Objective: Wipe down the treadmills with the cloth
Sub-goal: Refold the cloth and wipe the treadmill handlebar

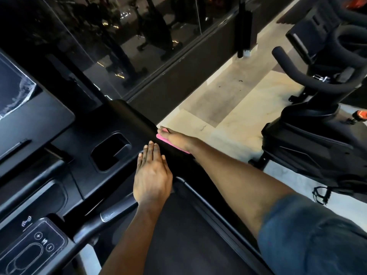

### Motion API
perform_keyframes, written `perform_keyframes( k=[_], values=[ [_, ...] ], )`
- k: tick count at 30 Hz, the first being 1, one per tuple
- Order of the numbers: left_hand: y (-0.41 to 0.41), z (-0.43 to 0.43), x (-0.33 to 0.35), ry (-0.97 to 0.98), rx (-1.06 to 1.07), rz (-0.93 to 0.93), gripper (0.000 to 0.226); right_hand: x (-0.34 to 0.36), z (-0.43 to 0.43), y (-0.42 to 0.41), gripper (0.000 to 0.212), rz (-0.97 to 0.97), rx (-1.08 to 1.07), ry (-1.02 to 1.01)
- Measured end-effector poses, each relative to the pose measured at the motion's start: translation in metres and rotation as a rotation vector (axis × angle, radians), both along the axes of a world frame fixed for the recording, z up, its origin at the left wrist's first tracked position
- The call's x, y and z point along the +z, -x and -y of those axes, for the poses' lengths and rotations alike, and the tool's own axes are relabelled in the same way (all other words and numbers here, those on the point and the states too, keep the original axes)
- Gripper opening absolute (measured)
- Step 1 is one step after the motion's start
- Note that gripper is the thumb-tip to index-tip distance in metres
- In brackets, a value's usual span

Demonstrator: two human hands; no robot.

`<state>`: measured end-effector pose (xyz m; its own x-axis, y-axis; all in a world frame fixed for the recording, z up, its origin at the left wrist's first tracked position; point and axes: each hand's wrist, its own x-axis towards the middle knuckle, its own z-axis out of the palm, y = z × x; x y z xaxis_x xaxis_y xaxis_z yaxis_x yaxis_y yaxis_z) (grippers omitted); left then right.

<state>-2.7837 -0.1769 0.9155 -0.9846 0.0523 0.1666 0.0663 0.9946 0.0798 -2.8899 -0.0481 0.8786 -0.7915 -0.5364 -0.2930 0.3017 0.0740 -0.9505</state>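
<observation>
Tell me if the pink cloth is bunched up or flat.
Flat: the pink cloth lies as a thin strip pressed under the right hand against the side of the black treadmill console.

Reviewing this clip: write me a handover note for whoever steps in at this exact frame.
Left hand: flat on the treadmill console, holding nothing.
Right hand: pressing the pink cloth against the console's outer right edge.
Done: the cloth is working that edge; the frame does not show which surfaces are already clean.
Left: rest of the console, the control panel, the handrail, then any other treadmills, none in view.
</observation>
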Motion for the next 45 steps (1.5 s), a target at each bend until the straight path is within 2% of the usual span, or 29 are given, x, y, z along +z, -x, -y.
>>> perform_keyframes(
  k=[4, 9, 12, 15, 18, 21, 22, 25, 28, 29, 32, 33, 34, 37, 38, 40, 42, 45],
  values=[
    [0.000, 0.000, 0.001, -0.050, -0.002, -0.013, 0.050, -0.005, -0.028, -0.053, 0.102, 0.008, -0.079, -0.166],
    [0.000, -0.001, 0.007, -0.036, -0.004, 0.044, 0.051, 0.028, -0.069, -0.162, 0.084, -0.299, -0.040, -0.747],
    [-0.009, -0.003, 0.011, -0.014, -0.037, 0.044, 0.050, 0.037, -0.085, -0.229, 0.082, -0.423, -0.089, -0.864],
    [-0.032, -0.010, 0.015, -0.094, -0.019, 0.017, 0.048, 0.036, -0.100, -0.259, 0.080, -0.422, -0.119, -0.913],
    [-0.061, -0.018, 0.009, -0.112, -0.018, 0.043, 0.053, 0.036, -0.109, -0.238, 0.084, -0.253, -0.091, -0.850],
    [-0.077, -0.021, -0.001, -0.025, -0.037, 0.117, 0.062, 0.026, -0.121, -0.219, 0.078, 0.062, -0.074, -0.403],
    [-0.078, -0.021, -0.001, -0.005, -0.042, 0.130, 0.064, 0.026, -0.124, -0.220, 0.073, 0.112, -0.072, -0.318],
    [-0.076, -0.025, -0.001, -0.003, -0.022, 0.148, 0.066, 0.027, -0.138, -0.242, 0.069, 0.102, -0.087, -0.372],
    [-0.080, -0.027, -0.002, -0.003, -0.020, 0.152, 0.066, 0.018, -0.168, -0.285, 0.068, 0.178, -0.132, -0.367],
    [-0.081, -0.027, -0.003, -0.009, -0.014, 0.142, 0.065, 0.012, -0.181, -0.301, 0.073, 0.216, -0.160, -0.370],
    [-0.084, -0.029, -0.002, -0.024, -0.004, 0.156, 0.065, 0.005, -0.203, -0.342, 0.111, 0.243, -0.223, -0.431],
    [-0.083, -0.031, -0.001, -0.024, -0.009, 0.160, 0.065, 0.002, -0.207, -0.345, 0.114, 0.248, -0.236, -0.480],
    [-0.082, -0.032, 0.000, -0.025, -0.009, 0.168, 0.065, 0.007, -0.208, -0.348, 0.109, 0.263, -0.239, -0.502],
    [-0.080, -0.032, 0.000, -0.019, 0.007, 0.182, 0.066, 0.017, -0.188, -0.327, 0.073, 0.341, -0.261, -0.467],
    [-0.079, -0.032, 0.001, -0.014, 0.015, 0.183, 0.066, 0.023, -0.177, -0.314, 0.068, 0.334, -0.269, -0.521],
    [-0.075, -0.030, 0.008, -0.009, 0.041, 0.197, 0.066, 0.031, -0.154, -0.286, 0.075, 0.271, -0.245, -0.569],
    [-0.075, -0.042, 0.014, -0.067, 0.068, 0.255, 0.066, 0.035, -0.148, -0.273, 0.084, 0.277, -0.214, -0.492],
    [-0.086, -0.079, 0.016, -0.128, -0.061, 0.213, 0.063, 0.034, -0.160, -0.287, 0.071, 0.243, -0.124, -0.435]
  ],
)
